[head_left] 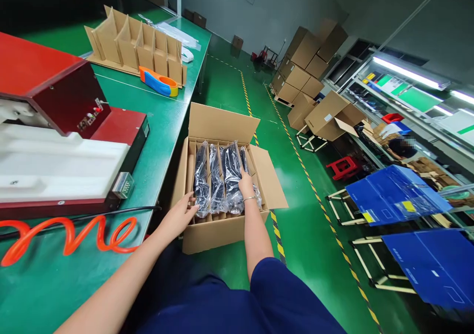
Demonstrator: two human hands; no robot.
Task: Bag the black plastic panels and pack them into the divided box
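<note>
An open cardboard box (218, 232) stands beside the green table, flaps spread. Cardboard dividers inside it separate several dark items in clear plastic bags (217, 181). My left hand (180, 215) is at the box's near left side, fingers apart, its fingertips by the leftmost bagged item (201, 181). Over the right part of the box, my right hand (246, 183) touches a wider bagged item (231, 168); a thin bracelet is on that wrist. Whether its fingers grip the plastic is hard to make out.
On the green table (163, 121) are a red machine (55, 87), an orange coiled hose (70, 235), a cardboard divider set (129, 47) and a tape dispenser (159, 81). Blue boxes (396, 193) on stands, a red stool (342, 167) and stacked cartons (298, 74) are to the right.
</note>
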